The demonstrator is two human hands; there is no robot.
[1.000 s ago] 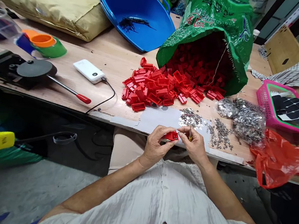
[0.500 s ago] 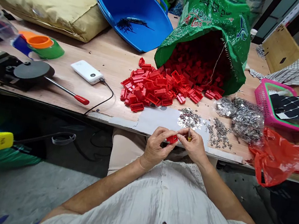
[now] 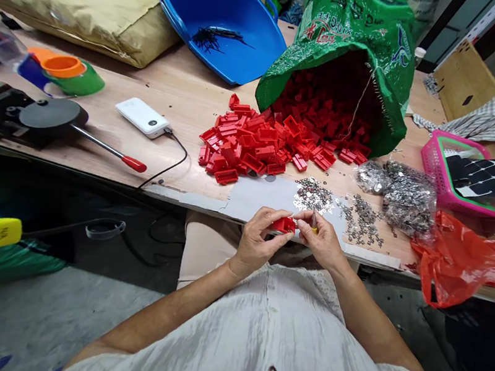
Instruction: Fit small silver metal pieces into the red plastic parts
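Note:
Between the thumb and fingers of my left hand (image 3: 258,237) is a small red plastic housing (image 3: 285,225), held near the table's front edge. My right hand (image 3: 319,241) is closed beside it, fingertips close to the housing's right end. Tucked in that hand is a small pointed tool with a yellow handle (image 3: 315,223); its kind does not show clearly. Whether the right fingertips also pinch a small part is too small to tell. Just beyond my hands lies a pile of flat silvery metal pieces (image 3: 314,195). To its right are scattered small metal parts (image 3: 364,220).
A heap of red housings (image 3: 249,142) spills from a green sack (image 3: 348,26). Bags of metal parts (image 3: 409,199), a pink basket (image 3: 430,158) and a red plastic bag (image 3: 466,258) are right. Leftward are a power bank (image 3: 142,117), a lever press (image 3: 51,117) and a blue basin (image 3: 249,54).
The red housing has turned a little in my left hand, and more of it shows. My right fingers have shifted slightly at its right end, with the yellow-handled tool tilting.

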